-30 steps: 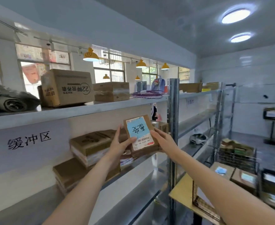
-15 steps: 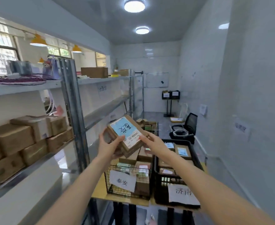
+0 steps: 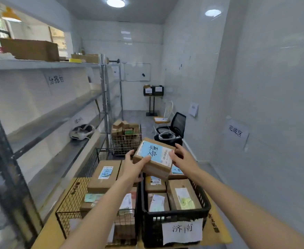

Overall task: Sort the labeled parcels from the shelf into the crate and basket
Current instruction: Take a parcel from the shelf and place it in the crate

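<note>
A brown cardboard parcel [image 3: 154,159] with a blue and white label is held in the air between both hands, above the gap between the two containers. My left hand [image 3: 134,168] grips its left lower edge, thumb on top. My right hand [image 3: 182,158] holds its right end. Below left stands a black wire basket [image 3: 72,200] with several labeled parcels. Below right is a black plastic crate [image 3: 176,215] with a white paper sign on its front and several parcels inside.
A metal shelf unit [image 3: 54,112] runs along the left wall, with a white headset [image 3: 82,133] on it. Farther back stand another wire basket [image 3: 126,142] of boxes, a black office chair [image 3: 174,128] and a stand with bins [image 3: 153,90]. A white wall closes the right side.
The view has swung from the shelf round to the basket and crate. Both hands have carried the parcel off the shelf and lowered it over the containers.
</note>
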Tool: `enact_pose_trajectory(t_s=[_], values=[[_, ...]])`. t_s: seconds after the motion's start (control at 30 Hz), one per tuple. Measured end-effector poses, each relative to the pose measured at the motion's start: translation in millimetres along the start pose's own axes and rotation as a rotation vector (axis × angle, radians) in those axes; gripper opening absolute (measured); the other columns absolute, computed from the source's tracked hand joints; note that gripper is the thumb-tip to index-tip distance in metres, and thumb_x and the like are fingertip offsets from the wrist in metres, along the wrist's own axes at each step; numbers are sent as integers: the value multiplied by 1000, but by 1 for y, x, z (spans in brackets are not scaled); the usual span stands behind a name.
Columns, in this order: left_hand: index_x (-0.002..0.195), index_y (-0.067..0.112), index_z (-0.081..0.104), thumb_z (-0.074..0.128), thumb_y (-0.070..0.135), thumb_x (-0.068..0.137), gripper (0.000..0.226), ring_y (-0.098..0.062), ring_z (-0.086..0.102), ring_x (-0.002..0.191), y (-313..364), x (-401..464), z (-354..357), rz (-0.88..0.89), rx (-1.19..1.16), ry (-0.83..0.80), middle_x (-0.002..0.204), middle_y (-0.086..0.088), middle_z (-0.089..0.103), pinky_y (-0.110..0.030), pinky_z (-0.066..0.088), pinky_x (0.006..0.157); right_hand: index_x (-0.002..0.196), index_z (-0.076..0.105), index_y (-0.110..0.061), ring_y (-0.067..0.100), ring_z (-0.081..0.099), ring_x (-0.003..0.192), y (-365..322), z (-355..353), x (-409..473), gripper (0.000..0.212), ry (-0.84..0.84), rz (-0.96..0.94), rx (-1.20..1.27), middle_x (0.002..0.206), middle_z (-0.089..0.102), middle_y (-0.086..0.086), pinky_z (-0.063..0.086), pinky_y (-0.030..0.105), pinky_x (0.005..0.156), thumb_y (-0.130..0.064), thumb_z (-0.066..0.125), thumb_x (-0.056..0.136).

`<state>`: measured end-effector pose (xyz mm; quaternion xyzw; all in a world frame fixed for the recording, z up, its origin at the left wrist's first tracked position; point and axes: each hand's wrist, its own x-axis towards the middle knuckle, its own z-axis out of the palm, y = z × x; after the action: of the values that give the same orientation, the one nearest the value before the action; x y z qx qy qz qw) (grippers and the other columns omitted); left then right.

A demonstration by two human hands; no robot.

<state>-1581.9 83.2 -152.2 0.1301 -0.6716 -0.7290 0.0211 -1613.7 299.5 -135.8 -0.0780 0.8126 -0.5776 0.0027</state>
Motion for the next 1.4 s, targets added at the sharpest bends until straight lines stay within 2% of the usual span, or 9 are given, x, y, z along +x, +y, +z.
enact_pose_trajectory(t_s=[0.1, 0.23, 0.37, 0.5, 0.67, 0.83, 1.0, 1.2, 1.4], values=[[137, 36, 44, 84, 52, 74, 76, -25, 57, 116, -15, 58, 3, -66, 84, -60, 134, -2, 53, -45, 55, 82, 158, 26, -28, 9, 64, 115, 19, 8, 44, 71, -27, 43, -38, 144, 53, -5, 55, 39, 100, -31, 64, 99], [130, 27, 45, 79, 47, 82, 62, -21, 57, 114, -43, 118, 9, -94, 202, -91, 125, -1, 58, -44, 48, 98, 158, 24, -30, 4, 70, 101, 55, 18, 91, 77, -63, 112, -53, 129, 60, -10, 60, 27, 83, -21, 68, 96], [136, 25, 43, 82, 50, 78, 74, -20, 60, 112, -73, 161, 16, -142, 254, -120, 127, -2, 59, -47, 52, 102, 156, 26, -42, 11, 61, 121, 97, 22, 125, 86, -101, 160, -123, 143, 54, -9, 56, 39, 99, -37, 74, 85], [146, 21, 40, 77, 40, 87, 73, -15, 61, 106, -97, 193, 30, -175, 217, -105, 113, 5, 60, -45, 53, 101, 151, 33, -47, 8, 56, 125, 135, 25, 156, 87, -157, 191, -125, 138, 57, -14, 51, 41, 105, -45, 81, 78], [146, 19, 41, 75, 35, 90, 67, -15, 62, 103, -127, 231, 49, -229, 249, -35, 112, 6, 60, -42, 54, 99, 155, 24, -44, 9, 46, 136, 183, 27, 185, 115, -283, 232, -187, 146, 45, -16, 44, 40, 112, -53, 90, 62], [145, 21, 42, 74, 41, 90, 66, -18, 64, 109, -158, 271, 70, -242, 390, 28, 123, 3, 65, -42, 54, 98, 159, 19, -39, 9, 35, 141, 232, 25, 218, 98, -301, 229, -319, 155, 38, -12, 36, 39, 117, -36, 81, 83], [148, 16, 38, 67, 36, 96, 62, -19, 60, 112, -182, 299, 84, -293, 531, 39, 135, -4, 61, -34, 49, 95, 158, 18, -41, 13, 33, 143, 272, 25, 249, 93, -385, 229, -450, 157, 36, -10, 34, 43, 117, -47, 75, 86], [137, 14, 50, 64, 29, 97, 45, -23, 59, 119, -210, 326, 90, -307, 734, 60, 136, -4, 62, -28, 44, 89, 156, 32, -34, 15, 27, 146, 301, 34, 280, 76, -355, 15, -685, 160, 30, -10, 23, 36, 122, -49, 67, 91], [147, 21, 35, 65, 31, 96, 60, -24, 52, 122, -227, 338, 98, -140, 1020, -23, 141, -5, 43, -37, 50, 98, 152, 40, -35, 14, 8, 154, 326, 35, 301, 64, -410, -146, -858, 167, 18, -9, 4, 37, 126, -54, 60, 95]])
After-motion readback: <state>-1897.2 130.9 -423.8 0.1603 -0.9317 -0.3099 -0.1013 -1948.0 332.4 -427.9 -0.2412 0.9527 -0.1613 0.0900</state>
